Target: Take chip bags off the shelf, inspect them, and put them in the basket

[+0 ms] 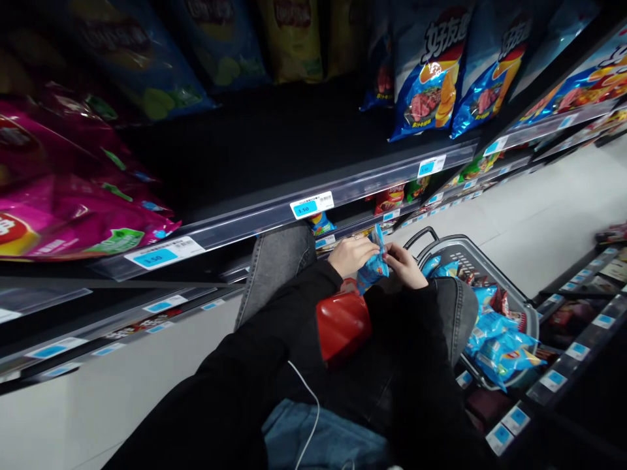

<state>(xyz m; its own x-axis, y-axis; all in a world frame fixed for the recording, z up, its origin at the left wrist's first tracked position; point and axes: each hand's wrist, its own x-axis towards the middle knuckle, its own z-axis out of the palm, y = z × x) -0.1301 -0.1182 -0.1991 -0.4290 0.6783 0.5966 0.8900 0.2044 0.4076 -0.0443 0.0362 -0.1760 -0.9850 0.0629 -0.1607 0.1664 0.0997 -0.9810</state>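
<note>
My left hand (350, 254) and my right hand (405, 264) both grip a small blue snack packet (373, 264), held between them above my knees. The fingers of each hand are curled round the packet's edges. A red bag (343, 326) rests on my lap just below the hands. To the right of my right hand stands a grey shopping basket (453, 248) holding several blue snack bags (499, 339). My arms are in black sleeves and my legs are in grey jeans.
A store shelf (304, 202) with price tags runs across the left and top, with pink chip bags (73, 215) at left and blue chip bags (431, 72) at upper right. Pale floor tiles (539, 209) lie between shelf rows. Another shelf (578, 346) stands at right.
</note>
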